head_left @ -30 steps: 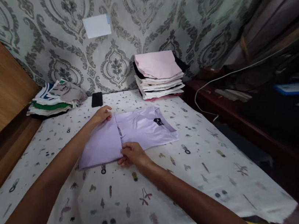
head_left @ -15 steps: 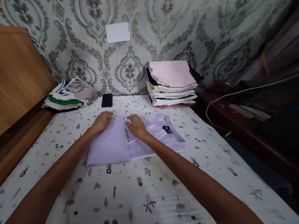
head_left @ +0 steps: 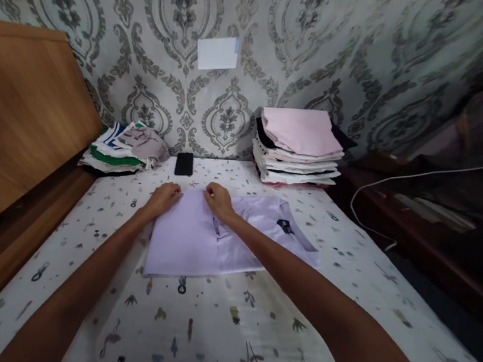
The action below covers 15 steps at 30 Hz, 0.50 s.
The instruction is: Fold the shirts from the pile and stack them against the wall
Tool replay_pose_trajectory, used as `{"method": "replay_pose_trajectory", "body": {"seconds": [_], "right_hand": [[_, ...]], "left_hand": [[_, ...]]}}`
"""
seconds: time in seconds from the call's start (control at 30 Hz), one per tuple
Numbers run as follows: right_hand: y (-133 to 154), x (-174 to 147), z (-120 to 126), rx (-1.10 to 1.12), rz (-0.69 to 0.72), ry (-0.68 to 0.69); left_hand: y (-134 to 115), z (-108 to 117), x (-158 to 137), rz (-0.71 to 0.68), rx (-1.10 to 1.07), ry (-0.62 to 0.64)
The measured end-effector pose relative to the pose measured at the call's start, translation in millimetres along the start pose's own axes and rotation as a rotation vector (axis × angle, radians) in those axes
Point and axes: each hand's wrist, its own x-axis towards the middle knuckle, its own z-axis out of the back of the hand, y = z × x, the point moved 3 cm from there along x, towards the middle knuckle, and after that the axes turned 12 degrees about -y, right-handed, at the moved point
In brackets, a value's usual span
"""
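Observation:
A lavender T-shirt [head_left: 186, 239] lies partly folded on the patterned bedsheet. Its hem end is turned over at the left, while the neckline with a dark label [head_left: 285, 227] faces right. My left hand [head_left: 164, 199] is at the far left corner of the folded part, fingers curled over the cloth's edge. At the far edge of the same fold, my right hand [head_left: 219, 202] has its thumb and fingers drawn together on the fabric. My right forearm crosses above the shirt and hides some of its near side.
A tall stack of folded clothes [head_left: 300, 132] with a pink piece on top stands by the wall. To the left are a smaller clothes pile [head_left: 126, 150], a black phone [head_left: 184, 164] and a wooden panel [head_left: 15, 131]. A white cable [head_left: 371, 184] hangs at right.
The view has shifted, so everything sits farther right. My right hand's fingers, more spread before, are now curled together at the shirt's far edge. My left hand stays at its corner.

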Motion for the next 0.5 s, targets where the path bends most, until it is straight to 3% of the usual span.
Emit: {"method": "replay_pose_trajectory", "body": {"seconds": [0.27,0.5], "right_hand": [[-7,9,-10,-0.087,-0.213,0.108],[0,1,-3,-0.165,-0.245,0.147]], "left_hand": [[22,16,0,0.054,0.109,0.034],[23,28,-6,0.112,0.1,0.012]]}}
